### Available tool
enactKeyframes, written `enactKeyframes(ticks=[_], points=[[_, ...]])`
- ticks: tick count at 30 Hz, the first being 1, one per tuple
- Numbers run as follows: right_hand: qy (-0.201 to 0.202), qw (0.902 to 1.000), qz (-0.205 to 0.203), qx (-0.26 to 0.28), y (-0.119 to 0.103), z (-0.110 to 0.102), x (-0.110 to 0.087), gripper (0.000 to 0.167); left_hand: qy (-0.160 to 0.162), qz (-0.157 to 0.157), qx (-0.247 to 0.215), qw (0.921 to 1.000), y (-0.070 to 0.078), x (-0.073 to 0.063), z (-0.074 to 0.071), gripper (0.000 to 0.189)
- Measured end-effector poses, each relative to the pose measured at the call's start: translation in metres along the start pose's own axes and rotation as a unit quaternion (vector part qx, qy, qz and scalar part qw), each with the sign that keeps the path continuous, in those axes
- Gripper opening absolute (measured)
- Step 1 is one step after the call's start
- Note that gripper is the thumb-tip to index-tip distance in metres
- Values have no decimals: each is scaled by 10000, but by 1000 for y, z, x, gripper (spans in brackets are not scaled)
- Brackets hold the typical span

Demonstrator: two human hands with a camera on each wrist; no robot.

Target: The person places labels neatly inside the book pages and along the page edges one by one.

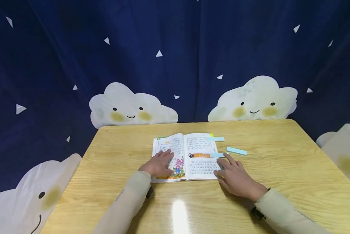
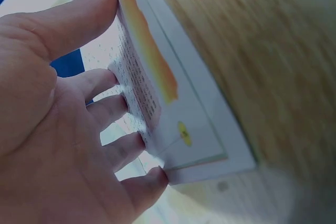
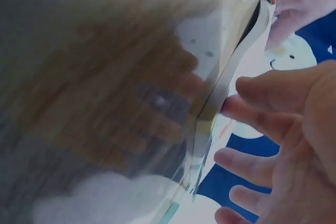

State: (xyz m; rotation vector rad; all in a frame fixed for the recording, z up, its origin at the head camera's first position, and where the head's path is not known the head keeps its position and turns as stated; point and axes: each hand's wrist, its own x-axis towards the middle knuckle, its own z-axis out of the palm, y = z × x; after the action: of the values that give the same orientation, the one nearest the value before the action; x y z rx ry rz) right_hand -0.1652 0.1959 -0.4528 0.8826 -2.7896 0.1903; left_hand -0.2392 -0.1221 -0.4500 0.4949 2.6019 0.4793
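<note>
The open picture book (image 1: 189,156) lies flat near the middle of the wooden table (image 1: 280,169), its printed pages up, with a cartoon figure at the foot of the left page and an orange banner across the right one. The left hand (image 1: 158,164) rests flat on the left page, fingers straight and spread — in the left wrist view the fingertips (image 2: 113,80) press along the page edge. The right hand (image 1: 236,177) lies at the book's right edge, fingers loosely extended and holding nothing, the forefinger touching a light blue sticky strip (image 1: 217,155) that juts from the right page. A second blue strip (image 1: 216,139) sticks out near the page's top corner, and a third (image 1: 236,151) lies loose on the table just beside the book (right of it). Behind the table hangs a dark blue cloth backdrop (image 1: 175,48) with smiling clouds.
</note>
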Motion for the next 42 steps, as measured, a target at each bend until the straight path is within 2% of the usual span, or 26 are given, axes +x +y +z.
enactKeyframes(ticks=[6, 12, 19, 22, 26, 30, 34, 42], points=[[-312, 9994, 24, 120, 3, -3, -3, 25, -25, -62, -35, 10000, 1, -2, 1, 78], [-114, 9999, 24, 87, 8, -7, -1, 23, -20, -10, -43, 10000, 4, 1, 2, 78], [-531, 9984, 133, 134, 6, -6, -5, 27, -42, -104, 34, 9999, 2, 0, 4, 79], [-685, 9964, 239, 442, 10, -6, -9, 32, -45, -89, 4, 10000, 2, -1, 5, 78], [-415, 9944, 439, 873, 21, -6, -11, 33, -59, -35, -17, 10000, 3, -2, 5, 78], [48, 9948, 645, 788, 28, -4, -4, 32, -43, -95, 18, 9999, 3, -2, 0, 78], [-8, 9964, 652, 539, 30, -3, 1, 32, -47, -114, 11, 9999, 4, -1, -4, 77], [-122, 9990, 280, 333, 27, 0, 5, 27, -50, -134, 13, 9999, 6, -3, -6, 78]])
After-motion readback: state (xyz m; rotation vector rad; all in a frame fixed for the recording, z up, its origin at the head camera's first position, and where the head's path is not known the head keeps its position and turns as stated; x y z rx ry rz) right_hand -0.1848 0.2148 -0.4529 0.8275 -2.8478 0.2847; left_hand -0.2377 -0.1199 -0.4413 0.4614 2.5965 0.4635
